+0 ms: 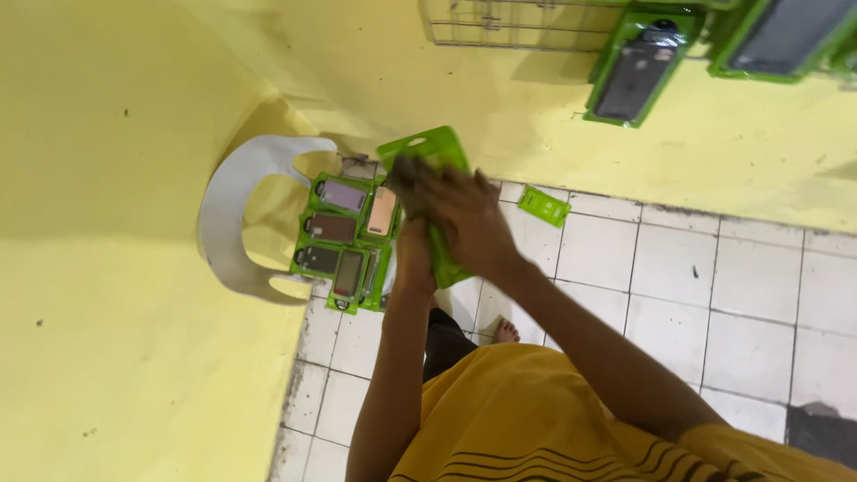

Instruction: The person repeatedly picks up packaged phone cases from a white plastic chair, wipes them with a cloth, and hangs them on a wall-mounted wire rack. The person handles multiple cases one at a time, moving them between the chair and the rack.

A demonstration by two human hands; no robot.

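I hold a green phone-case package in front of me with both hands. My right hand lies over the front of the package with the fingers closed around it. It covers the middle part, so only the top with the hanging hole and a strip at the bottom are visible. My left hand grips the package from below, near its lower edge, and the two hands are close together, almost touching. The picture is a little blurred here, so I cannot tell what is inside the package.

Below my hands stands a white plastic chair, close to the yellow wall. On the seat of the chair lies a pile of green packages with phone cases. They fill the seat from its back edge to its front edge. The cases are of different colours: lilac, pink-beige, brown and dark.

One small green card lies alone on the white tiled floor, near the foot of the wall and apart from the chair. Higher on the wall hangs a wire rack, and beside it more green packages hang with dark cases in them. My bare foot is on the tiles under my arms.
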